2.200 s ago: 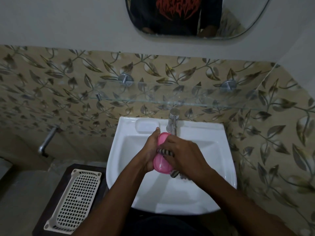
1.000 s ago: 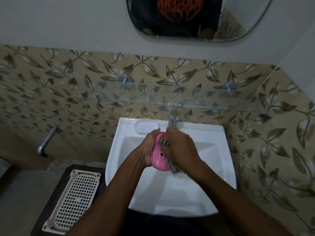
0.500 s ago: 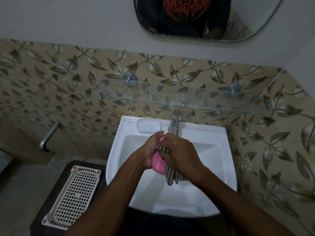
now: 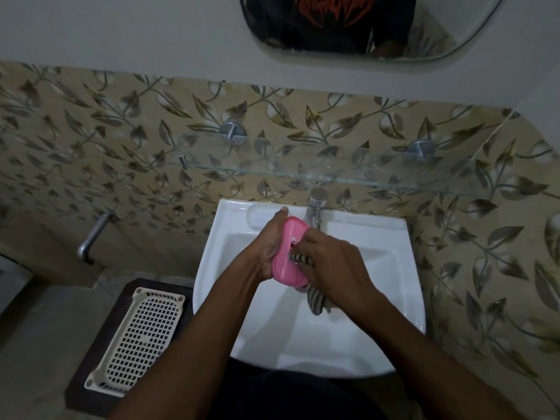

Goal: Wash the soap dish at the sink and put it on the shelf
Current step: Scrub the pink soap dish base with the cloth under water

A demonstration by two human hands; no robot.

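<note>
Over the white sink my left hand grips a pink oval soap dish, held on edge with its inner face turned to the right. My right hand presses a grey-and-white striped cloth against that face; the cloth's end hangs below my palm. The chrome tap stands just behind the dish. A glass shelf runs along the tiled wall above the sink.
A cream perforated plastic tray lies on a dark stool at the lower left. A metal pipe sticks out of the left wall. A mirror hangs above the shelf. The right tiled wall is close to the sink.
My right hand has kept rubbing the cloth up and down over the dish. The dish is now turned so more of its pink face shows. The view shifted slightly.
</note>
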